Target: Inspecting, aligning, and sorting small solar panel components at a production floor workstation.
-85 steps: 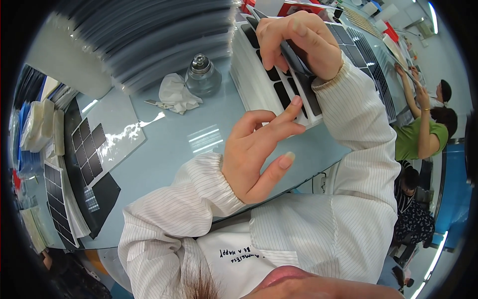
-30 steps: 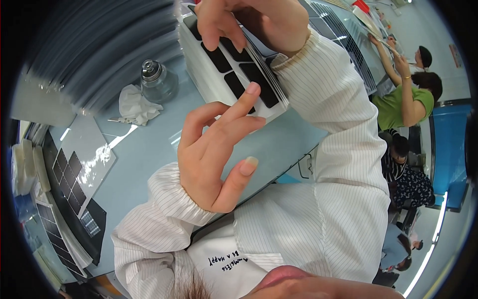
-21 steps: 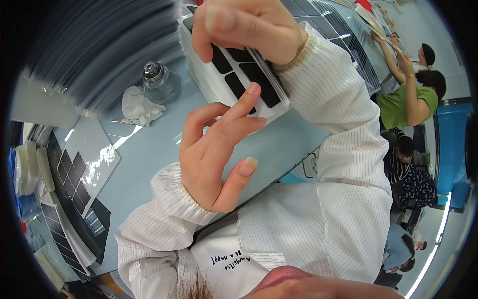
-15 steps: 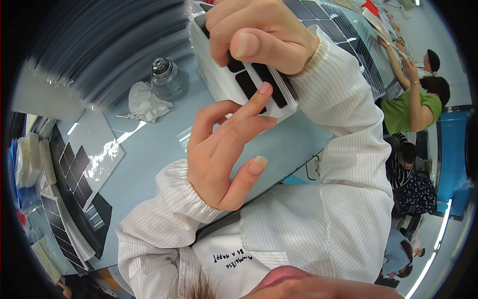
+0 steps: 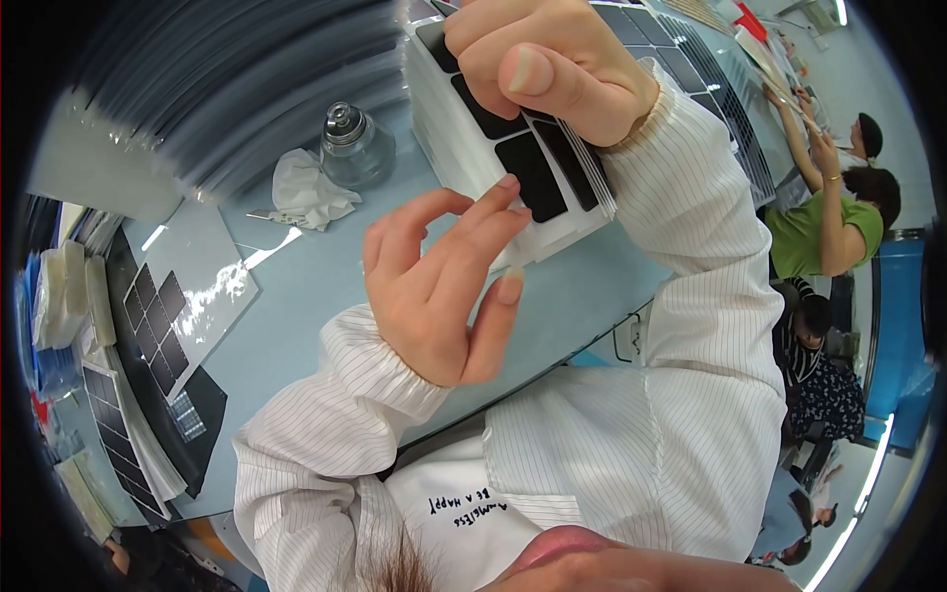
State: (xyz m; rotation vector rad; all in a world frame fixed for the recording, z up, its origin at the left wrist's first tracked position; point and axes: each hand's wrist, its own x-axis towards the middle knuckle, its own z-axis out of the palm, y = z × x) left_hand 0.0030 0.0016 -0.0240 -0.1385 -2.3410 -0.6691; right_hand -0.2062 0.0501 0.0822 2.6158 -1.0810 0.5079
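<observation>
Left hand [image 5: 434,286] and right hand [image 5: 562,69] over a white sheet stack [image 5: 449,148] with black patches [image 5: 531,176].
Left fingers are loosely spread, thumb apart, tips at or just above the nearest patch; right fingers curl over the stack's far part, hiding whether they pinch anything. A light left touch near the edge should steady the sheets without shifting them. Left of the fingertips, a glass bottle [image 5: 359,150] and crumpled tissue [image 5: 314,189] rest on the glossy table [image 5: 306,276]; gridded sheets [image 5: 681,69] lie beyond the right fingers, a green-topped co-worker [image 5: 838,232] farther right.
</observation>
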